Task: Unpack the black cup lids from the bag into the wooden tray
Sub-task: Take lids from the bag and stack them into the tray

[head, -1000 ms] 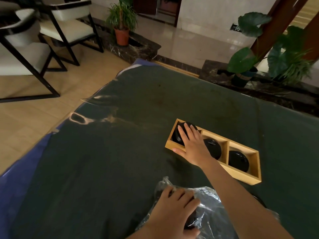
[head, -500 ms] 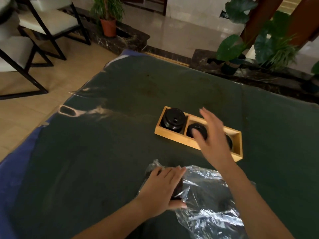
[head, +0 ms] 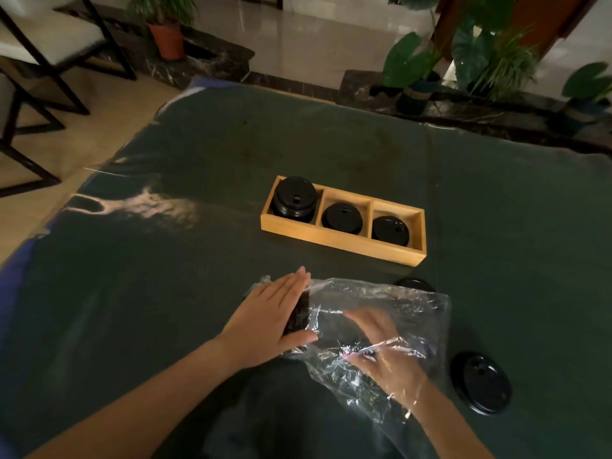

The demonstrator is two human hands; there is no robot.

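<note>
Left hand (head: 270, 321) flat against bagged lids (head: 299, 318); right hand (head: 381, 346) reaches, fingers spread, inside bag (head: 397, 313).

Left hand (head: 271, 319) flat against lid stack (head: 298, 318) at bag (head: 381, 329) mouth; right hand (head: 381, 346) inside bag; wooden tray (head: 341, 240) holding lids.

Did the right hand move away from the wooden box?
Yes. The right hand came back from the wooden tray toward the person and now reaches inside the clear plastic bag.
</note>
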